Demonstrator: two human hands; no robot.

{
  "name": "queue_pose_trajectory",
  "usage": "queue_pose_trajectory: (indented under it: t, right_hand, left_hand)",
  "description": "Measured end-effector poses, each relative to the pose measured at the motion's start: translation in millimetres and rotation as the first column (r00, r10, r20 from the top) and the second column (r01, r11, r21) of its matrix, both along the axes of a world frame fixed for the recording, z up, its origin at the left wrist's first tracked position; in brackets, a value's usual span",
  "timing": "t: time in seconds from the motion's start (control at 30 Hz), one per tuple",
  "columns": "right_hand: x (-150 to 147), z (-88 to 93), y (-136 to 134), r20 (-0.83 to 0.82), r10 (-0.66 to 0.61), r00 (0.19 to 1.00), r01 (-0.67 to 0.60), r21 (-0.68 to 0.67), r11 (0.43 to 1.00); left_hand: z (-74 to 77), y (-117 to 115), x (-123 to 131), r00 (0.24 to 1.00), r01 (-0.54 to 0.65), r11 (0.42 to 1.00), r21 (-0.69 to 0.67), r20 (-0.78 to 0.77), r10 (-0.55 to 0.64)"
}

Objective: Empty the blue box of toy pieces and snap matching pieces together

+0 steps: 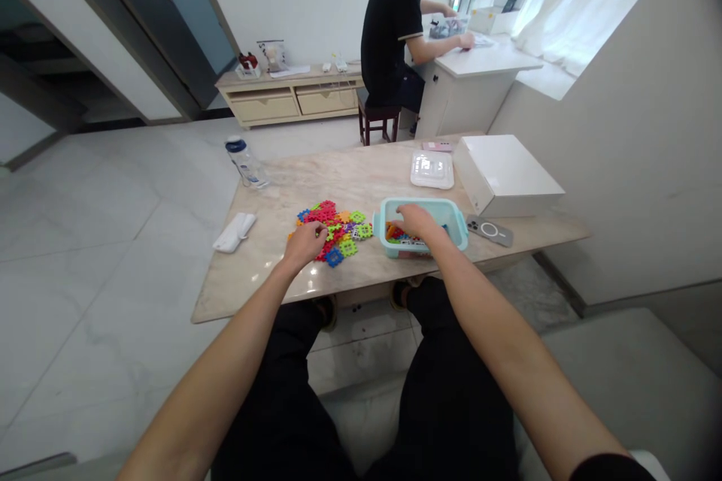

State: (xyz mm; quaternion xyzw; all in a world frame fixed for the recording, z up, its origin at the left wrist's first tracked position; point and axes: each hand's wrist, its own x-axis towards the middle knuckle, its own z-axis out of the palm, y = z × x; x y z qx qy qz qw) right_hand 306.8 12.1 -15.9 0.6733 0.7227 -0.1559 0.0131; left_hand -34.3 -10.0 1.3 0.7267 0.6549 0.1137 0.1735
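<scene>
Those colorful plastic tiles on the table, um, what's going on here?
A person's left hand is at a loose pile of notched plastic tiles on the table. Their right hand reaches into a light-blue tub with more colorful pieces inside. Whether either hand grips one is unclear. Beyond, another person sits at a white desk.
</scene>
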Motion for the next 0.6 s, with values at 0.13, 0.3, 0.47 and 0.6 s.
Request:
queue_pose_trajectory:
  t: [0.13, 0.3, 0.47, 0.6]
  right_hand:
    - [-9, -13.8, 5, -0.013, 0.146, 0.989, -0.147, -0.068, 0.987]
    - [-15, -21.1, 9, 0.033, 0.145, 0.989, -0.141, -0.089, 0.986]
    - [-18, -16.7, 12, 0.051, 0.119, 0.992, -0.115, -0.083, 0.99]
    - [-22, -12.7, 9, 0.065, 0.092, 0.994, -0.088, -0.063, 0.994]
  left_hand:
    - [-1.9, 3, -2, 1.0, 0.023, 1.0, -0.003, 0.005, -0.023]
    - [-4.5, 4, -3, 0.999, 0.037, 0.999, -0.01, 0.021, -0.036]
    - [-4.4, 2, -6, 0.999, 0.041, 0.999, -0.021, 0.021, -0.04]
    - [-3.1, 1, -10, 0.999, 0.048, 0.999, -0.022, 0.027, -0.047]
